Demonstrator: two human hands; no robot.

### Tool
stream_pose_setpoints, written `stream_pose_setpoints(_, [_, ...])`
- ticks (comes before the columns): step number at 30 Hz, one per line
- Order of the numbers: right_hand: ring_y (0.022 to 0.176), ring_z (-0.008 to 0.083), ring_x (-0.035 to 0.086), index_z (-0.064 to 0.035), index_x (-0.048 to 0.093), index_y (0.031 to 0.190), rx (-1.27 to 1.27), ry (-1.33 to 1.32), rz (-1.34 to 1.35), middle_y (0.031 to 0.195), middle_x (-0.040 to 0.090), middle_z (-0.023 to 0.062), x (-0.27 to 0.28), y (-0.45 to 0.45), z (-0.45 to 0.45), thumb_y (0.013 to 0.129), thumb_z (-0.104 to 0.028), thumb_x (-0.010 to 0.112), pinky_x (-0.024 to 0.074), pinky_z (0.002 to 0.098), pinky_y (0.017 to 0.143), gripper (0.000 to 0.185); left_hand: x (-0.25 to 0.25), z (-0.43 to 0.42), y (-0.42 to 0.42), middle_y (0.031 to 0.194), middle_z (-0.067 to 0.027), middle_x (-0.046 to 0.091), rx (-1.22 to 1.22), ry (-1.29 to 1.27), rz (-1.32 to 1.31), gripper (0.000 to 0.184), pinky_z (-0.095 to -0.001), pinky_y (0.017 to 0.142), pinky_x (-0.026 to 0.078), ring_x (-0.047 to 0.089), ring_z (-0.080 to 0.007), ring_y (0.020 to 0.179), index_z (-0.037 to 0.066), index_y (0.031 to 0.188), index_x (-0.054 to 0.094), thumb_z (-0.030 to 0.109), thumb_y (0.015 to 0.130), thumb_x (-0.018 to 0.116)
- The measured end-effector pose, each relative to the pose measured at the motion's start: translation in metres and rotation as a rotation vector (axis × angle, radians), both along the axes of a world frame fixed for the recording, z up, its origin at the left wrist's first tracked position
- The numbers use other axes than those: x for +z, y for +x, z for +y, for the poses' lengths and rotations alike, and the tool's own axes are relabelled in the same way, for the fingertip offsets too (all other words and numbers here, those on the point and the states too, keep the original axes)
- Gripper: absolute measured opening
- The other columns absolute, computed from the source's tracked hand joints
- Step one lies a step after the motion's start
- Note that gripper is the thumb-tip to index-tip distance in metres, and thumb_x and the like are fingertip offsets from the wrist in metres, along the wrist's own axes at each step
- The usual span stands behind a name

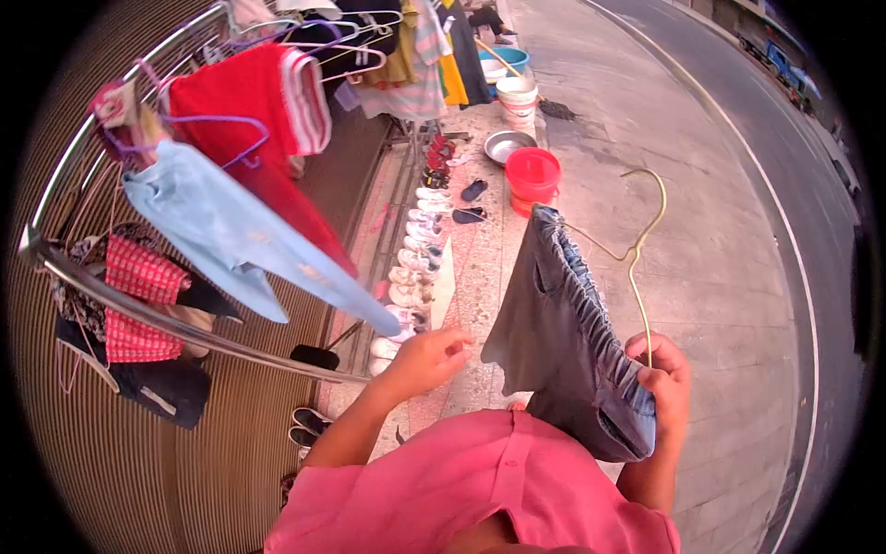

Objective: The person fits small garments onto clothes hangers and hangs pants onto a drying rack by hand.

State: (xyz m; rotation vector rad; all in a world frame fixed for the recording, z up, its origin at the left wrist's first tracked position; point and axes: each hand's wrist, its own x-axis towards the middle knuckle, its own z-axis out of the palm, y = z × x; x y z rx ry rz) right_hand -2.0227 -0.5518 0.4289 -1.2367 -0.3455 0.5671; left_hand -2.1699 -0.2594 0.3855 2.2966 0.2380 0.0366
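Note:
In my right hand I grip the end of an elastic waistband and the lower wire of a gold clothes hanger. Dark grey pants with a gathered blue waistband hang from there, tilted, in front of my body. The hanger's hook points up and away from me. My left hand is held out to the left of the pants, fingers loosely apart and nothing in them. Nearest to it is the lower end of light blue pants on the rack.
A curved metal rail with hung clothes, including a red garment, runs along the left. Shoes line the pavement beside it. Farther off stand a red bucket, a metal basin and a white bucket. A road lies right.

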Motion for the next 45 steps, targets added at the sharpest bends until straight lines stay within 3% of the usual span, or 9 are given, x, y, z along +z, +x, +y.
stream_pose_setpoints(10, [0.078, 0.0115, 0.049, 0.0008, 0.054, 0.084, -0.338, -0.122, 0.061, 0.086, 0.052, 0.0034, -0.014, 0.067, -0.052, 0.063, -0.012, 0.051, 0.0378, 0.0224, 0.072, 0.025, -0.071, -0.035, 0.070, 0.084, -0.0119, 0.061, -0.254, -0.029, 0.485, 0.033, -0.0342, 0.067, 0.046, 0.060, -0.0228, 0.077, 0.007, 0.108, 0.054, 0.023, 0.080, 0.056])
stream_pose_setpoints(19, [0.076, 0.0135, 0.049, 0.0019, 0.053, 0.088, -0.545, -0.183, -0.040, 0.083, 0.051, 0.0059, -0.044, 0.162, -0.068, 0.066, -0.015, 0.053, 0.0385, 0.0234, 0.069, 0.028, -0.143, -0.039, 0.191, 0.084, -0.0123, 0.060, -0.371, -0.103, 0.574, 0.040, -0.0345, 0.068, 0.046, 0.059, -0.0241, 0.078, 0.006, 0.110, 0.054, 0.030, 0.078, 0.059])
stream_pose_setpoints(23, [0.075, 0.0137, 0.049, 0.0021, 0.052, 0.090, -0.567, -0.169, -0.027, 0.083, 0.051, 0.0065, -0.044, 0.226, -0.074, 0.066, -0.015, 0.053, 0.0388, 0.0234, 0.069, 0.029, -0.138, -0.038, 0.286, 0.090, -0.0136, 0.061, -0.425, -0.084, 0.673, 0.040, -0.0345, 0.073, 0.045, 0.059, -0.0269, 0.083, 0.008, 0.110, 0.054, 0.034, 0.080, 0.055])
stream_pose_setpoints(27, [0.078, 0.0153, 0.049, 0.0027, 0.051, 0.090, -0.629, -0.190, -0.065, 0.087, 0.050, 0.0084, -0.047, 0.299, -0.076, 0.066, -0.013, 0.051, 0.0396, 0.0251, 0.072, 0.029, -0.186, -0.037, 0.370, 0.091, -0.0143, 0.061, -0.505, -0.118, 0.383, 0.038, -0.0366, 0.072, 0.045, 0.059, -0.0288, 0.084, 0.007, 0.109, 0.054, 0.030, 0.078, 0.054])
stream_pose_setpoints(31, [0.081, 0.0173, 0.050, 0.0035, 0.051, 0.091, -0.701, -0.168, -0.072, 0.090, 0.050, 0.0102, -0.073, 0.343, -0.098, 0.065, -0.012, 0.050, 0.0402, 0.0274, 0.075, 0.030, -0.209, -0.063, 0.446, 0.093, -0.0150, 0.060, -0.595, 0.027, 0.351, 0.037, -0.0379, 0.073, 0.045, 0.058, -0.0299, 0.085, 0.008, 0.109, 0.054, 0.028, 0.078, 0.054])
stream_pose_setpoints(33, [0.082, 0.0183, 0.050, 0.0038, 0.052, 0.091, -0.707, -0.164, -0.100, 0.090, 0.050, 0.0109, -0.079, 0.364, -0.104, 0.065, -0.012, 0.051, 0.0404, 0.0285, 0.077, 0.031, -0.181, -0.082, 0.480, 0.094, -0.0153, 0.060, -0.638, -0.006, 0.405, 0.036, -0.0386, 0.073, 0.045, 0.058, -0.0307, 0.085, 0.008, 0.108, 0.055, 0.028, 0.079, 0.054])
stream_pose_setpoints(36, [0.082, 0.0185, 0.051, 0.0039, 0.052, 0.090, -0.666, -0.101, -0.090, 0.090, 0.051, 0.0113, -0.086, 0.427, -0.121, 0.064, -0.012, 0.051, 0.0403, 0.0283, 0.077, 0.030, -0.194, -0.114, 0.535, 0.092, -0.0152, 0.061, -0.699, -0.115, 0.344, 0.039, -0.0399, 0.071, 0.045, 0.058, -0.0316, 0.083, 0.007, 0.110, 0.054, 0.031, 0.079, 0.055])
stream_pose_setpoints(42, [0.083, 0.0176, 0.049, 0.0028, 0.054, 0.085, -0.490, -0.120, -0.099, 0.090, 0.051, 0.0106, -0.116, 0.548, -0.144, 0.063, -0.017, 0.056, 0.0380, 0.0283, 0.078, 0.030, -0.272, -0.179, 0.616, 0.094, -0.0144, 0.061, -0.526, -0.243, 0.456, 0.037, -0.0399, 0.074, 0.045, 0.058, -0.0309, 0.091, 0.008, 0.112, 0.053, 0.026, 0.080, 0.054])
stream_pose_setpoints(45, [0.083, 0.0171, 0.048, 0.0021, 0.054, 0.083, -0.398, -0.161, -0.119, 0.088, 0.051, 0.0098, -0.128, 0.601, -0.142, 0.062, -0.019, 0.057, 0.0360, 0.0273, 0.079, 0.030, -0.255, -0.182, 0.645, 0.092, -0.0154, 0.061, -0.391, -0.307, 0.532, 0.036, -0.0395, 0.073, 0.045, 0.058, -0.0304, 0.088, 0.008, 0.113, 0.053, 0.027, 0.081, 0.053])
